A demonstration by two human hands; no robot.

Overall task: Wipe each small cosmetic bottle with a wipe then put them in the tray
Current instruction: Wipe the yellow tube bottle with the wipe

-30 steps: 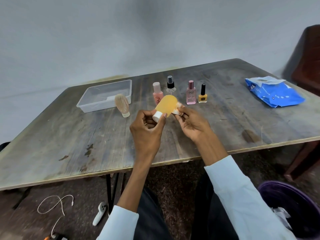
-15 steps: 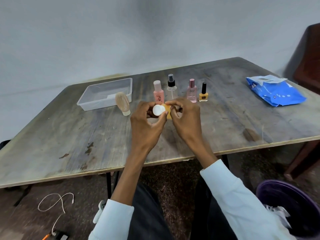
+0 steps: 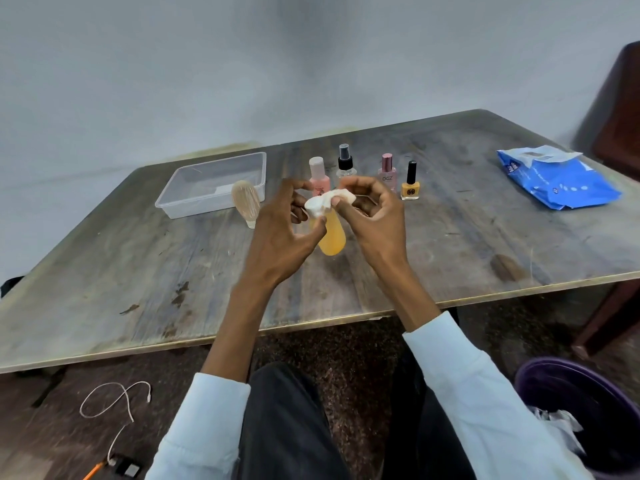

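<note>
Both hands work a white wipe over the cap end of an orange bottle above the tabletop.

Head view: the left hand (image 3: 280, 233) has its grip clamped on the orange bottle (image 3: 331, 237), thumb and fingers curled round its neck just under the white cap, the body hanging toward the person, clear of the tabletop (image 3: 138, 271). The right hand (image 3: 375, 216) pinches the wipe (image 3: 337, 196), which lies against the cap. Behind the hands stand in a row a pink bottle (image 3: 318, 174), a clear spray bottle (image 3: 345, 164), a pink perfume bottle (image 3: 387, 171) and a yellow nail polish (image 3: 410, 185). To the left sits the clear tray (image 3: 194, 209), with a ribbed bottle (image 3: 246, 204) just beside its near right corner. A blue wipes pack (image 3: 561, 181) lies far right.
</note>
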